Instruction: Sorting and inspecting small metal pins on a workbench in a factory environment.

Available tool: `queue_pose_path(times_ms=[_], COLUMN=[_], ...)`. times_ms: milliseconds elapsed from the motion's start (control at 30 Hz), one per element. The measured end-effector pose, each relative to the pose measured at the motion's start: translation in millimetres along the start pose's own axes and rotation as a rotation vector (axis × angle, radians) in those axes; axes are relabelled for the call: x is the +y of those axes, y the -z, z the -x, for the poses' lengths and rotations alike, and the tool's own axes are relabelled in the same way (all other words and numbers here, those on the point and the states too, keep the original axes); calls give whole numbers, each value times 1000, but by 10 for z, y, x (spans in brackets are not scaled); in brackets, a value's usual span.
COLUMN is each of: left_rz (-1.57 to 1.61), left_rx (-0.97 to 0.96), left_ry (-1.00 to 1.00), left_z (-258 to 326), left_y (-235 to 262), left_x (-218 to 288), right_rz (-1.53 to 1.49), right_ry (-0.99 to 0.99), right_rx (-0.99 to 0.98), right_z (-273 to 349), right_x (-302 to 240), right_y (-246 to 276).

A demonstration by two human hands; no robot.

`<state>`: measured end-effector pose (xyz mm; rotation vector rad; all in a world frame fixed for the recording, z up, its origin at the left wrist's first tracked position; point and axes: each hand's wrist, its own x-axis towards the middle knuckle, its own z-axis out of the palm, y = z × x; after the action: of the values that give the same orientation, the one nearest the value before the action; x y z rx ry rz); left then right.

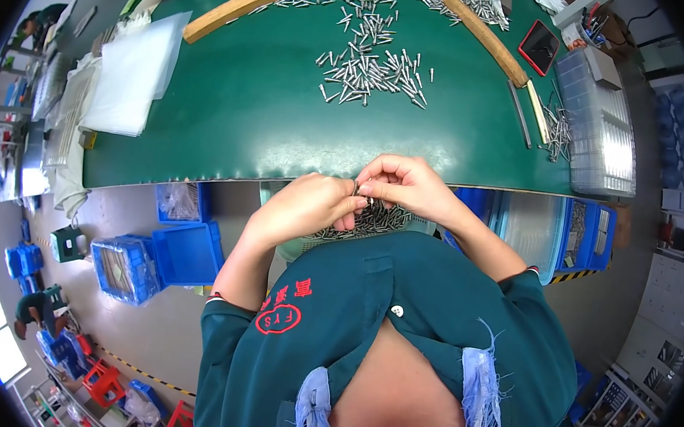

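Observation:
My left hand (pixel 323 201) and my right hand (pixel 408 185) meet at the front edge of the green table (pixel 229 116). Both are closed, with thumbs and fingertips pinching small silver metal parts (pixel 370 201). Fingers cover most of these parts, so their exact kind is unclear. Just beneath the hands, a light green basket (pixel 289 249) holds many similar slim metal parts (pixel 389 221). Farther up the tabletop lies a loose heap of slim, pin-like silver parts (pixel 373 78), trailing back to a larger spread.
A bent wooden strip (pixel 485 34) borders the far parts. To the right are a red-edged phone (pixel 539 47), thin bars (pixel 519 115) and clear plastic boxes (pixel 598 125). White sheets (pixel 132 76) lie left. Blue crates (pixel 186 253) stand on the floor; another person (pixel 37 310) is far left.

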<state>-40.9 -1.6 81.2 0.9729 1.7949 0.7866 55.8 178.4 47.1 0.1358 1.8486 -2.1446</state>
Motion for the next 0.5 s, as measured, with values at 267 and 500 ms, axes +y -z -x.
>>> queue_pose_path(times_ms=[267, 500], left_rz=[-354, 87], left_rx=[45, 131], left_ry=[-3, -174], left_z=[15, 77], left_y=[36, 49], left_x=[149, 82], right_rz=[-121, -1107], right_ry=[-109, -180], right_rx=[-33, -233], right_z=[-34, -29], right_x=[119, 353], right_y=[18, 83])
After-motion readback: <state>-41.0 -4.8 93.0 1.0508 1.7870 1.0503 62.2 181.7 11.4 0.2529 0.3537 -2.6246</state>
